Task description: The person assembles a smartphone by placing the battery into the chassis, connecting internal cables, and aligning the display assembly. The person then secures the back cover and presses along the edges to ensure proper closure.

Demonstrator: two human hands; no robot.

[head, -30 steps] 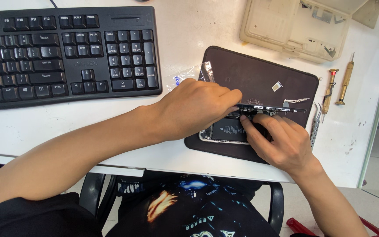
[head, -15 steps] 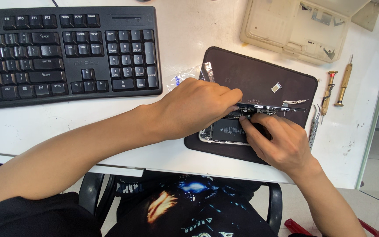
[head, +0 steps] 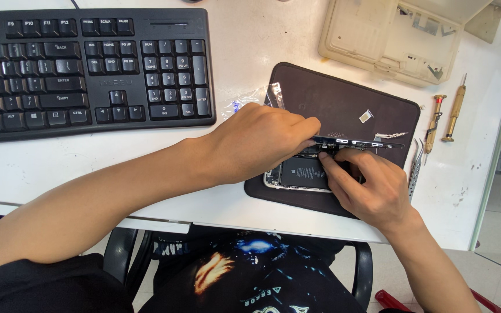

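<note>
The left hand (head: 262,145) is curled over the upper edge of an opened smartphone with its black battery exposed (head: 300,173), fingertips pinching the thin lifted screen panel (head: 358,141) that stands on edge along the phone's far side. The right hand (head: 369,185) rests on the phone's right half, fingers bent and pressing into the interior; whether it grips anything is hidden. The phone lies on a dark brown rectangular work mat (head: 343,98) on a white desk (head: 250,35). Right of the mat lie metal tweezers (head: 417,165) and two brass-handled screwdrivers (head: 453,113). A black keyboard (head: 82,66) sits to the left, a beige plastic parts box (head: 389,37) beyond.
</note>
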